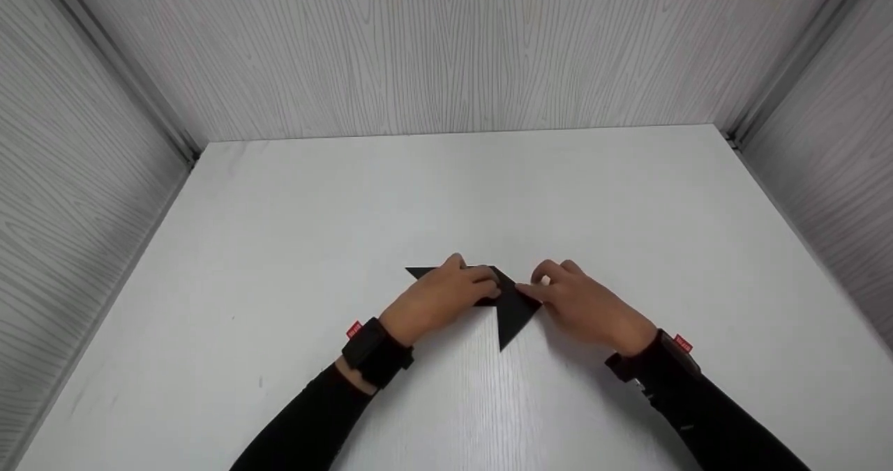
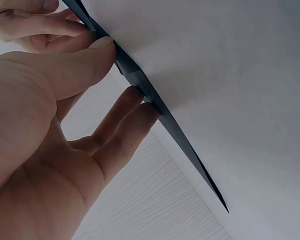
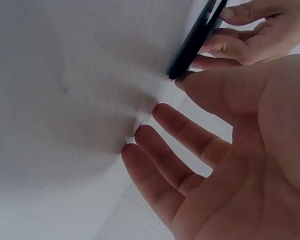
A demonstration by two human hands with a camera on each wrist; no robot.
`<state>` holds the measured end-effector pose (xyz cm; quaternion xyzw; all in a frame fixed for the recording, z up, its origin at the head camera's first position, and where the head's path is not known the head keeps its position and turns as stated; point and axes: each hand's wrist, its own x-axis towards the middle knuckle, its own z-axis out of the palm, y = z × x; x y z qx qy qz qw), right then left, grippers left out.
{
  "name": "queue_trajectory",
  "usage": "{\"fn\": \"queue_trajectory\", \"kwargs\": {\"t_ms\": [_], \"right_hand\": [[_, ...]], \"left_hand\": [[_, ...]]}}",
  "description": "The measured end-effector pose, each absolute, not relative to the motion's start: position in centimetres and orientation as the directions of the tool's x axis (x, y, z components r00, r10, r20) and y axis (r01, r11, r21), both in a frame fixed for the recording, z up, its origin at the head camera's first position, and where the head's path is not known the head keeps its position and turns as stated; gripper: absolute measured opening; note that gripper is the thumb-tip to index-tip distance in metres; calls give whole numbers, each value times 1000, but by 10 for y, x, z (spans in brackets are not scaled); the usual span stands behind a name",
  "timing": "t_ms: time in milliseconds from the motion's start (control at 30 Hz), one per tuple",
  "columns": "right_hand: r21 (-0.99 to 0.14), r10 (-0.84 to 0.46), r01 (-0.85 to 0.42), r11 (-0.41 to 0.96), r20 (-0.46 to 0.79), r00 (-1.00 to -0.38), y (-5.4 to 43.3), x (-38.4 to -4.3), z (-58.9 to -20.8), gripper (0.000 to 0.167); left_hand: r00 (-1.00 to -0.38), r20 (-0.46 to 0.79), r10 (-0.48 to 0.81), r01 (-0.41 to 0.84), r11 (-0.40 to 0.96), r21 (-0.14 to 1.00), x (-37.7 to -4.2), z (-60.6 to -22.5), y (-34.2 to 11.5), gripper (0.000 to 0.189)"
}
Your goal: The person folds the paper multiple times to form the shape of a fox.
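Note:
A black sheet of folded paper (image 1: pixel 515 312) with sharp points lies low on the white table, one point toward me and another out to the left. My left hand (image 1: pixel 438 295) covers its middle and holds it with the thumb and bent fingers. In the left wrist view, the thumb and two fingertips meet the folded paper (image 2: pixel 177 132) along its edge. The thumb of my right hand (image 1: pixel 589 312) touches the paper's right part. Seen from the right wrist, the other fingertips (image 3: pixel 145 132) of that hand are spread against the tabletop, beside the paper.
The white table (image 1: pixel 335 199) extends around both hands. Grey wood-grain panels stand at the back (image 1: pixel 446 52), the left (image 1: pixel 77 178) and the right (image 1: pixel 830 143). Each wrist wears a black strap with a red tag.

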<state>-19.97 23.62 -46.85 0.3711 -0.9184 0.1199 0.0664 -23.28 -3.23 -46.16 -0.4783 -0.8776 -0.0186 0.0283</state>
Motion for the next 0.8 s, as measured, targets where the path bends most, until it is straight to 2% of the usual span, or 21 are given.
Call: {"fn": "queue_trajectory", "kwargs": {"t_ms": [233,567,800], "right_hand": [[-223,-643,-666,712,172,-746,247,-192,-466,43],[-230,-655,-675,702,164,-737,255,-184,-466,44],[-241,-652,-665,707,143,-745,261,-175,-462,45]], "left_hand": [[-538,78,839,841,541,-9,-232,-462,-33,26],[-562,54,825,826,557,82,-231,-461,-32,27],[-573,19,819,818,572,61,-231,-460,-30,30]]}}
